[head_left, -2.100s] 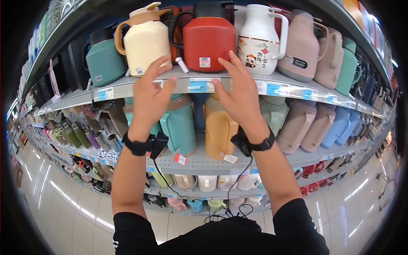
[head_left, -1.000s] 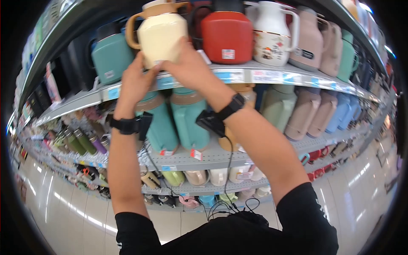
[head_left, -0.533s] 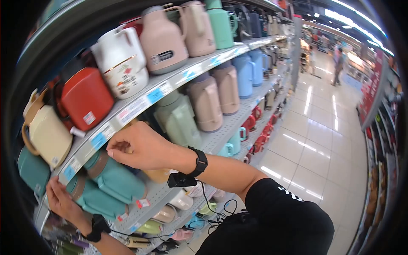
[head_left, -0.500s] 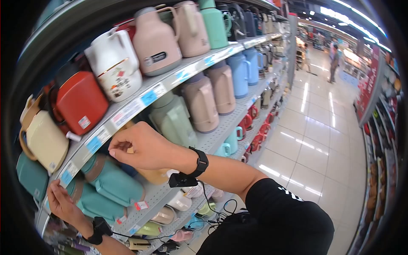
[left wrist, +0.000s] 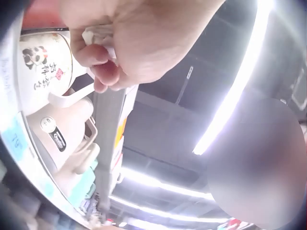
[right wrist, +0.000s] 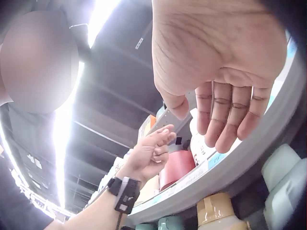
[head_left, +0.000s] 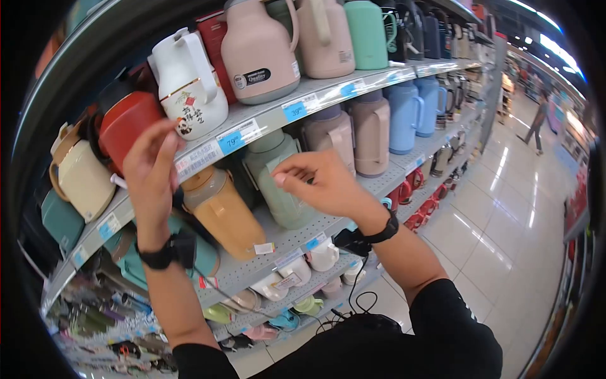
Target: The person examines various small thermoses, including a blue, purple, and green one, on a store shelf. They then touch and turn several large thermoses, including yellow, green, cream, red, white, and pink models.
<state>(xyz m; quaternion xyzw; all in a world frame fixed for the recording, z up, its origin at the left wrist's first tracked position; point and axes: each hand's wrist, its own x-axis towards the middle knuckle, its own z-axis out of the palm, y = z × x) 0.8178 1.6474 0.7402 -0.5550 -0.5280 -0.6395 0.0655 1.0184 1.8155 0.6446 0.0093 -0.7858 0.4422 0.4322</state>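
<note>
My left hand point(head_left: 151, 174) is raised in front of the red jug point(head_left: 129, 123) on the upper shelf, its fingers loosely bent. Its fingertips overlap the lower left of the white panda-print jug point(head_left: 199, 104) in the head view. A small pale patch shows between the fingers in the left wrist view; what it is, I cannot tell. My right hand point(head_left: 325, 183) hangs before the lower shelf, fingers relaxed and holding nothing, as the right wrist view shows. Behind it stand a pale green jug point(head_left: 278, 196) and a pinkish-beige jug point(head_left: 372, 136). A cream jug point(head_left: 85, 180) stands left of the red one.
A shelf edge with price labels point(head_left: 297, 112) runs between the jug rows. A large pink jug point(head_left: 259, 57) and a green one point(head_left: 369, 38) stand farther right. A yellow jug point(head_left: 227, 218) is below. The tiled aisle point(head_left: 486, 221) lies right, with a person point(head_left: 540, 120) far off.
Both hands have left the cream jug, which stands on the shelf. The view has turned right along the aisle. Most recently, my left hand rose towards the panda-print jug and my right hand shifted right.
</note>
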